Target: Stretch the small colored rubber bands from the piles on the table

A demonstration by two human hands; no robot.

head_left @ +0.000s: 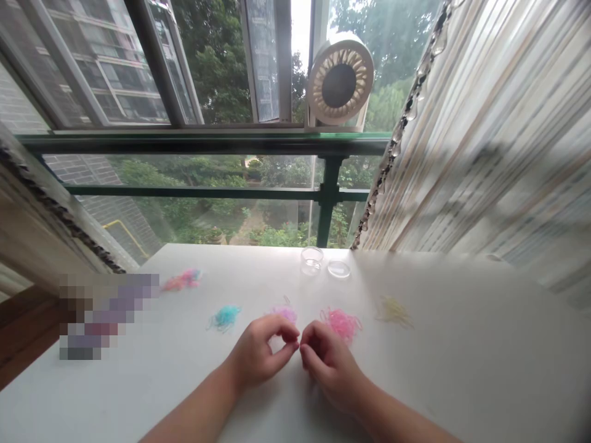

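Observation:
My left hand (265, 351) and my right hand (330, 363) meet fingertip to fingertip over the white table. Each is closed in a pinch; whatever lies between the fingertips is too small to make out. Just beyond my left hand is a pile of purple bands (284, 314), partly hidden by it. A pink pile (341, 324) sits right behind my right hand. To the left lies a turquoise pile (226, 316), and to the right a pale yellow one (394, 311).
A clear round container (311, 261) and a clear lid (339, 269) stand near the back edge of the white table (462, 344). Mixed-colour bands (184, 279) lie at the back left. A round white fan (340, 83) is by the window; curtains hang on both sides.

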